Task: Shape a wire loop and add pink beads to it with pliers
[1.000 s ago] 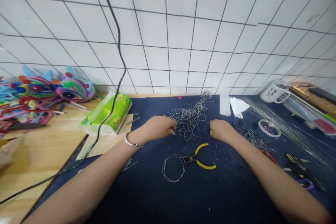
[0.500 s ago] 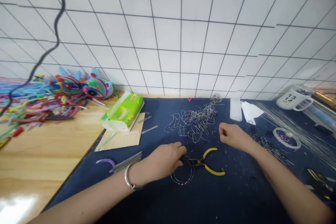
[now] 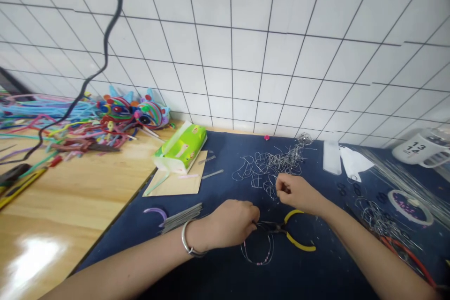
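My left hand (image 3: 235, 222) is closed in a pinch above the dark blue mat, with a silver bangle at its wrist. From its fingertips extends a thin wire loop (image 3: 259, 263) strung with small pink beads. Beside those fingers lie pliers (image 3: 303, 243) with yellow handles spread apart and dark jaws pointing at the hand. My right hand (image 3: 297, 192) is held above the pliers with fingers curled together; anything between them is too small to make out. Just behind it is a tangled heap of silver wire (image 3: 281, 161).
To the left are a green tissue pack (image 3: 183, 145) on a cardboard piece (image 3: 179, 188), a bundle of grey strips (image 3: 183, 217) and a purple curved piece (image 3: 156, 213). At right are a bead dish (image 3: 409, 207), red-handled tool (image 3: 409, 253) and white mug (image 3: 420, 149). A tiled wall stands behind.
My right hand has come leftward, closer to my left hand. The view has turned slightly left, so most things sit further right. My left hand stays pinched at the wire loop.
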Available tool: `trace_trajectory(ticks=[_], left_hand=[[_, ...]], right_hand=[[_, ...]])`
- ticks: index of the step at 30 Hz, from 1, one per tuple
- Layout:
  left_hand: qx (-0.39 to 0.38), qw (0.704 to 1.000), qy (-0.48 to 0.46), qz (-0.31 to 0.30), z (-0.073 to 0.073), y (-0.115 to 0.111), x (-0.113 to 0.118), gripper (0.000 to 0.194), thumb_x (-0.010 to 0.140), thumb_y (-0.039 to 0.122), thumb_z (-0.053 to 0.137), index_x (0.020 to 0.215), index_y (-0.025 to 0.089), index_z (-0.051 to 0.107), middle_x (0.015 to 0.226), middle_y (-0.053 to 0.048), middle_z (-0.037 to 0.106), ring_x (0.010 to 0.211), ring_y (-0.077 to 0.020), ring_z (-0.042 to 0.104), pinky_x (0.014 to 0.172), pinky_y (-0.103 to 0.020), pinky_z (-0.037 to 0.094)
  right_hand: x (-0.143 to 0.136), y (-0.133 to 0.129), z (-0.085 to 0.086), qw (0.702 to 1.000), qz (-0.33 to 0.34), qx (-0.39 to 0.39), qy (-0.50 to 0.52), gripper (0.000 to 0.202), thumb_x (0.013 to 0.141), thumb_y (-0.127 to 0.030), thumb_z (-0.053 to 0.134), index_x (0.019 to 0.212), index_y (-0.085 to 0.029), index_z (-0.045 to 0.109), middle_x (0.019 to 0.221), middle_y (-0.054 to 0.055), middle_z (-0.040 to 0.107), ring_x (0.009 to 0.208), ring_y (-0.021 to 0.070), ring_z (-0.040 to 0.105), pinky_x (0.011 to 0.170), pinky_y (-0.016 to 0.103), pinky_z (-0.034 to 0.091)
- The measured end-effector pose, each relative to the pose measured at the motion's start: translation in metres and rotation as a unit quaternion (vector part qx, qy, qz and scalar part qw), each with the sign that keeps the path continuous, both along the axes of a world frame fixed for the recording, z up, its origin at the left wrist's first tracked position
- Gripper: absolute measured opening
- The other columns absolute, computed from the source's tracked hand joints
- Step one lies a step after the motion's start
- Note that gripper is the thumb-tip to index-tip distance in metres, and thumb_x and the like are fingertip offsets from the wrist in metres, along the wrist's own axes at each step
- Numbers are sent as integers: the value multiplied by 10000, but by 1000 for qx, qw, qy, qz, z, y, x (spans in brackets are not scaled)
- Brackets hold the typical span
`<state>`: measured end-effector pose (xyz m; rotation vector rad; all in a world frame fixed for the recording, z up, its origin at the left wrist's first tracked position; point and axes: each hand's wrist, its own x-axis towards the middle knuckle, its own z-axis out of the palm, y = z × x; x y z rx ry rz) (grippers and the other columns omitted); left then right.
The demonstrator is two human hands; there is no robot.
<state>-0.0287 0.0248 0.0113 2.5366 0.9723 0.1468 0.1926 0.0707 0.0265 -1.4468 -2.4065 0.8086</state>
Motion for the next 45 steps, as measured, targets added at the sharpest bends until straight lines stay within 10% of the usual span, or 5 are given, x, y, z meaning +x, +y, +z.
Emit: trace_trajectory(ticks=[9, 15, 27, 37, 45], left_hand=[[-103, 930, -246, 252, -3, 36, -21, 155, 789, 301, 513, 870, 186, 577, 775, -10, 597, 698, -136, 550, 607, -240, 414], [-344, 844, -321, 257, -17, 38, -16, 284, 802, 400, 473, 883, 150, 578, 584, 11, 533, 522, -101, 500, 413, -172, 339], [-417, 703, -492, 300, -11, 27, -8, 228, 772, 377, 560, 775, 150, 545, 639, 15, 543, 425, -33, 373, 389, -161, 233], [-364, 744, -468, 307, -14, 22, -7, 252, 784, 399, 537, 745, 150, 530, 601, 24, 532, 445, -49, 408, 393, -163, 254], [-190, 903, -270, 275, -13, 33, -17, 193, 804, 326, 479, 727, 172, 566, 646, 16, 565, 497, -85, 489, 486, -208, 367]], right_hand=[[-39, 20, -13, 996, 59, 70, -14, 98, 689, -98, 447, 696, -195, 431, 617, -47, 451, 553, 82, 394, 528, 197, 267], [-48, 15, -21, 991, 73, 115, -1, 98, 725, -96, 430, 716, -193, 421, 664, -30, 442, 595, 94, 389, 566, 206, 289], [-38, 12, -30, 988, -58, 8, 145, 207, 791, -192, 417, 933, -208, 566, 784, -4, 615, 679, 118, 564, 656, 243, 428], [-44, 6, -34, 991, 20, 88, 96, 224, 783, -134, 446, 872, -209, 638, 803, 8, 622, 766, 126, 563, 724, 244, 415], [-39, 8, -33, 981, -111, 73, 139, 181, 792, -242, 439, 818, -218, 616, 762, -5, 621, 707, 139, 560, 668, 253, 421]])
